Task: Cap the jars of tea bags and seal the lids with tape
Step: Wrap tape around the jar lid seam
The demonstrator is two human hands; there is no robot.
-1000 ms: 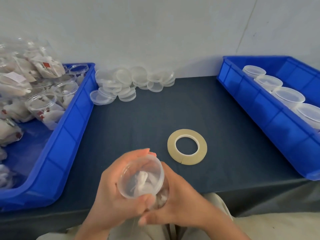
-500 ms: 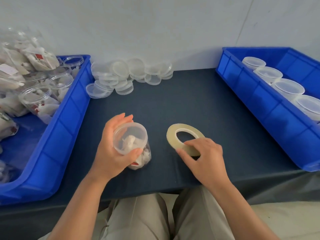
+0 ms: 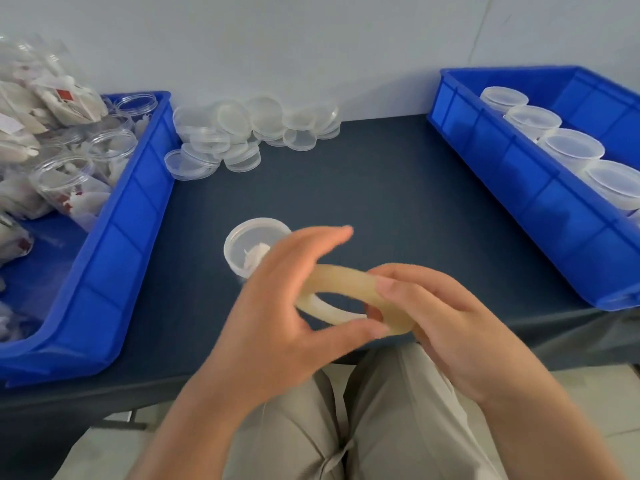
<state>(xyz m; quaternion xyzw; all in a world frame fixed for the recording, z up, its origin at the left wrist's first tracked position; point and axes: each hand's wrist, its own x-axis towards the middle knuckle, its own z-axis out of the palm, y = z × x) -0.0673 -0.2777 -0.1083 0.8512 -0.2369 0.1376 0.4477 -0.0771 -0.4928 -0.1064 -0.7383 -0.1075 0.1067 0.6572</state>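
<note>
A clear jar of tea bags (image 3: 250,244) with its lid on stands on the dark table, just behind my left hand. The yellowish tape roll (image 3: 343,276) is lifted above the table's front edge and sits between both hands. My right hand (image 3: 446,323) grips its right side, thumb on top and fingers curled underneath. My left hand (image 3: 284,313) holds its left side, with the thumb against the near rim and the fingers stretched behind it. This hand is motion-blurred.
A pile of loose clear lids (image 3: 242,133) lies at the back by the wall. The blue bin on the left (image 3: 138,216) holds open jars (image 3: 69,181) and bagged tea bags. The blue bin on the right (image 3: 519,188) holds several capped jars (image 3: 571,147).
My left hand set the capped jar down on the table and let go. My right hand lifted the tape roll off the table, and the left hand came over to it.
</note>
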